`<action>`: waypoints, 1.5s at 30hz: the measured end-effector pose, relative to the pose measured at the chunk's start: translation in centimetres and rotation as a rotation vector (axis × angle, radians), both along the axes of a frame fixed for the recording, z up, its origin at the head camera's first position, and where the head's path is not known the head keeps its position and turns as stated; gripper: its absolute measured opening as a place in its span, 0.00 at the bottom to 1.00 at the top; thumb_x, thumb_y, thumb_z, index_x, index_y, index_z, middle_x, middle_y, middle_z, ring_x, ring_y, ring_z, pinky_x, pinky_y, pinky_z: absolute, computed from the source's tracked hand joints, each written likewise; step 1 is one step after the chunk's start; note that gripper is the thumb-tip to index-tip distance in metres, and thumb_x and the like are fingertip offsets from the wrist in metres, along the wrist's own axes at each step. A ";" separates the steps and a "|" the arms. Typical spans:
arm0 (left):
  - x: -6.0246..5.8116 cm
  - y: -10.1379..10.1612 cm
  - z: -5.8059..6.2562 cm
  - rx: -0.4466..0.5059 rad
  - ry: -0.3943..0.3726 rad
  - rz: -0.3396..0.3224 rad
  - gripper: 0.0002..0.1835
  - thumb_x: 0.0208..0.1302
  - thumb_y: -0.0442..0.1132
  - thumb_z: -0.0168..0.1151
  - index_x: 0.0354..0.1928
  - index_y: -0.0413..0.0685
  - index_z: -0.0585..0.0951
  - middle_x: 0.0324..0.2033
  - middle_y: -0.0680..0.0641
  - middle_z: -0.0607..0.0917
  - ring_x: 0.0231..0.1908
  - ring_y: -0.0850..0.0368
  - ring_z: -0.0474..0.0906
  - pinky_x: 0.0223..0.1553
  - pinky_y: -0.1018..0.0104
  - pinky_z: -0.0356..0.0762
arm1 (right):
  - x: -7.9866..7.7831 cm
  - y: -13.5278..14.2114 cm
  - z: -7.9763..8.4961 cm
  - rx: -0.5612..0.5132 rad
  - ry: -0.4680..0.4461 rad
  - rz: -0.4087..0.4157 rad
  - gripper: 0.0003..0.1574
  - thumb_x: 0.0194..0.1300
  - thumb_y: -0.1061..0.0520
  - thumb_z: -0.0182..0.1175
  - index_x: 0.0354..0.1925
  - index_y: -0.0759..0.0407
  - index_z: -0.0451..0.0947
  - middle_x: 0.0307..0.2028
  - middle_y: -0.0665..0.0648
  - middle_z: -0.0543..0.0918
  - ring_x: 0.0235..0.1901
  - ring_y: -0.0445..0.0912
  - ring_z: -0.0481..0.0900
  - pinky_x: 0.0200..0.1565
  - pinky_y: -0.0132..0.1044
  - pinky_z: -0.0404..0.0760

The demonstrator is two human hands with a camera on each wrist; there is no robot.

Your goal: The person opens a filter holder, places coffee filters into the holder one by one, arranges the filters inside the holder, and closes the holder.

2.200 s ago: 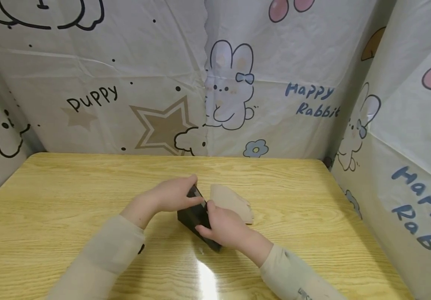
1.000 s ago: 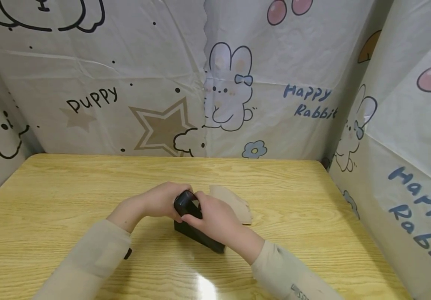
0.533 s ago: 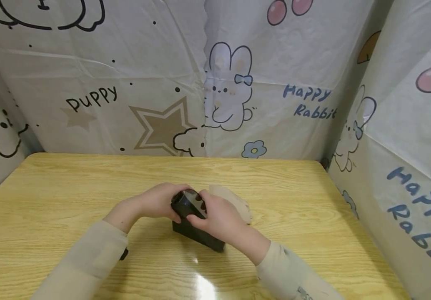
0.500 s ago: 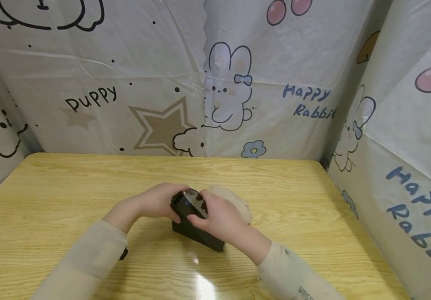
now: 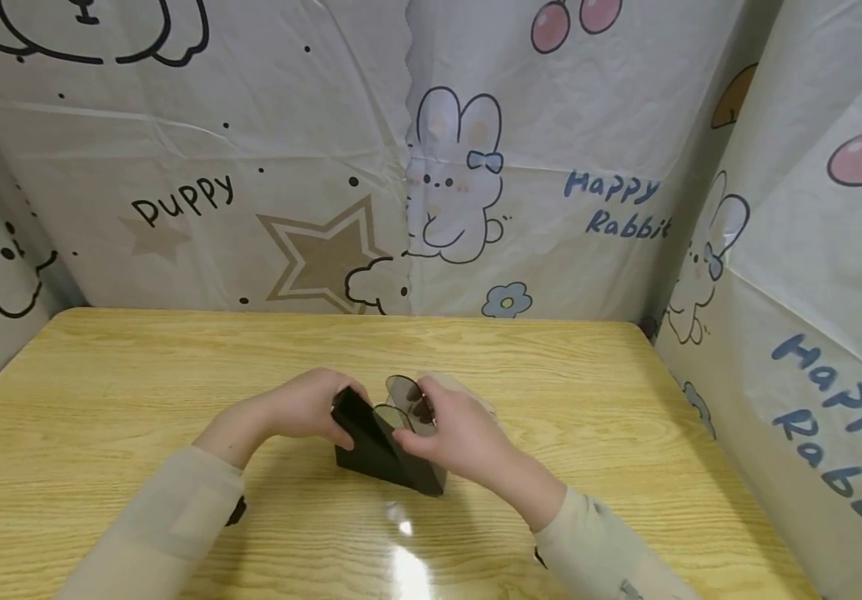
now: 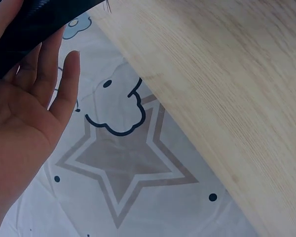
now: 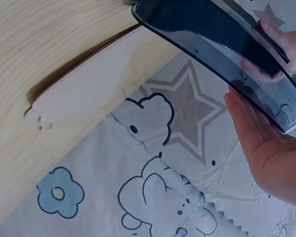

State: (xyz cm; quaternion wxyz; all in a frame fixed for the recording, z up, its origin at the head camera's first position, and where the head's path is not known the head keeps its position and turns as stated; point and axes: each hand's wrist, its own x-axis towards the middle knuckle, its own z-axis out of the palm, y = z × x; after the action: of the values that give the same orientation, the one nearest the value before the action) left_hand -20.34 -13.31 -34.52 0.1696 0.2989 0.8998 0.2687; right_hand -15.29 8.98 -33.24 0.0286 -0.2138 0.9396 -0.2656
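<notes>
Sunglasses (image 5: 404,390) with dark tinted lenses rise out of a black glasses case (image 5: 382,458) in the head view. My right hand (image 5: 468,427) pinches them from the right, thumb on the near side. My left hand (image 5: 303,410) grips the case's raised left part, thumb in front and fingers behind. In the left wrist view, the dark case (image 6: 29,29) lies across the left hand (image 6: 19,113). In the right wrist view, the see-through dark lens (image 7: 207,59) fills the top, with the right hand (image 7: 274,158) against its lower edge. The temples are hard to make out.
A beige flat pouch or cloth (image 7: 89,84) lies on the wooden table (image 5: 588,392) just behind the hands, partly covered by the right hand in the head view. White printed sheets (image 5: 311,125) hang at the back and sides.
The case has opened up and the sunglasses have come up out of it, their lenses now showing. My right hand has moved right with them; my left hand has shifted slightly left with the case.
</notes>
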 end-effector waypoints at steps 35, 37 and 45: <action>0.0 -4.3 -0.1 0.053 -0.060 0.093 0.22 0.44 0.40 0.75 0.44 0.47 0.81 0.42 0.49 0.84 0.40 0.57 0.78 0.42 0.60 0.76 | -1.1 3.7 -0.5 -0.254 -0.258 0.025 0.21 0.58 0.53 0.65 0.46 0.61 0.71 0.41 0.57 0.79 0.39 0.43 0.77 0.42 0.36 0.75; -0.1 -4.5 -0.1 0.051 -0.058 0.093 0.22 0.44 0.41 0.75 0.45 0.47 0.81 0.42 0.49 0.83 0.40 0.58 0.78 0.41 0.61 0.75 | -1.3 4.0 -0.7 -0.264 -0.267 0.027 0.23 0.58 0.53 0.66 0.46 0.62 0.72 0.41 0.59 0.79 0.38 0.43 0.76 0.41 0.34 0.75; -0.1 -4.8 -0.3 0.040 -0.066 0.105 0.24 0.45 0.43 0.75 0.47 0.46 0.80 0.43 0.49 0.83 0.40 0.58 0.77 0.41 0.61 0.75 | -1.7 4.8 -1.0 -0.279 -0.315 0.012 0.22 0.55 0.53 0.67 0.45 0.60 0.73 0.40 0.56 0.80 0.38 0.42 0.76 0.42 0.35 0.76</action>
State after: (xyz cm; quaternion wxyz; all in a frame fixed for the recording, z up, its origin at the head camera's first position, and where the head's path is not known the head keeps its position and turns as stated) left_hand -20.48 -18.14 -34.85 0.1787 0.2459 0.9026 0.3050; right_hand -16.95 13.80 -34.23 0.1469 -0.1773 0.8764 -0.4230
